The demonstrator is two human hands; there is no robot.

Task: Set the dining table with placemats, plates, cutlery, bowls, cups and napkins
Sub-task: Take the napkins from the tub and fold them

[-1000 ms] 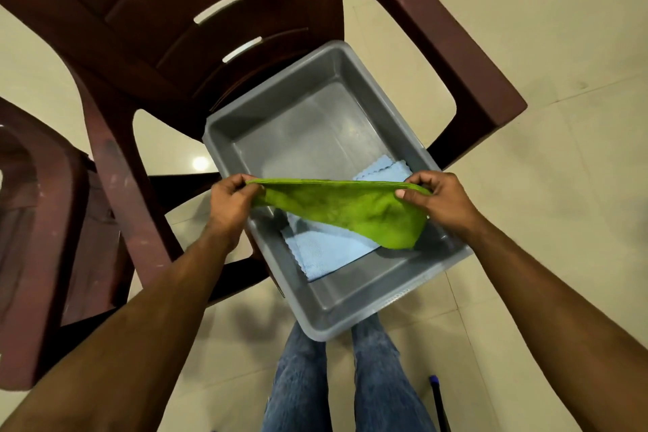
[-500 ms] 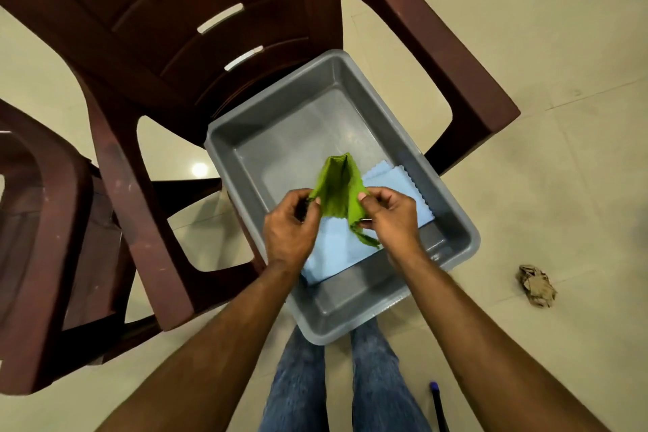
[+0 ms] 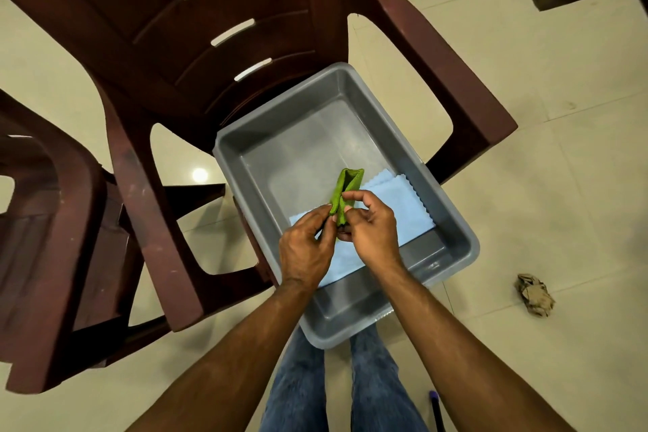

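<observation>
Pinching the folded green napkin [image 3: 345, 194] between my left hand [image 3: 305, 249] and right hand [image 3: 372, 232], both grips closed on it, above the grey tub [image 3: 459, 221]; blue napkin [image 3: 396, 200] beneath, tub walls near.

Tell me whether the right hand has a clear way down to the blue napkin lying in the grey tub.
Probably yes. The blue napkin lies uncovered in the open grey tub, right under the right hand. But that hand and the left hand both pinch the folded green napkin, so it would have to let go first.

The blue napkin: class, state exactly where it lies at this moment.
In the head view the blue napkin lies flat on the floor of the grey tub, right of centre, beneath both hands and the folded green napkin they pinch.
</observation>
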